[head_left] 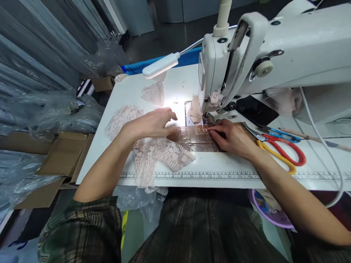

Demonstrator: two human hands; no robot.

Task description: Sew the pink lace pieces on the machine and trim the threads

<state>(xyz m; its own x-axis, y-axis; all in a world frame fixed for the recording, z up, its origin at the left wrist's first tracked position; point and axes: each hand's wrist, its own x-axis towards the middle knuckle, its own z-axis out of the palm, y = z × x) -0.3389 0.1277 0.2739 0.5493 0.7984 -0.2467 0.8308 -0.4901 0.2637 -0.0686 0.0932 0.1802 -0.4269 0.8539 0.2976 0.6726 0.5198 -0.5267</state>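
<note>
My left hand is raised over the left side of the sewing area, fingers apart and somewhat blurred, holding nothing. Close below it lies a pale pink lace piece that drapes over the table's front edge. My right hand rests on a brown taped strip in front of the needle. Its fingertips are drawn together at a small red-and-white label. Just behind is the sewing machine, its presser foot above the needle plate, with beige fabric pieces beside it.
Scissors with red and yellow handles and blue-handled snips lie right of my right hand. More lace is on the left. A black phone-like slab sits under the machine arm. A lamp overhangs the table.
</note>
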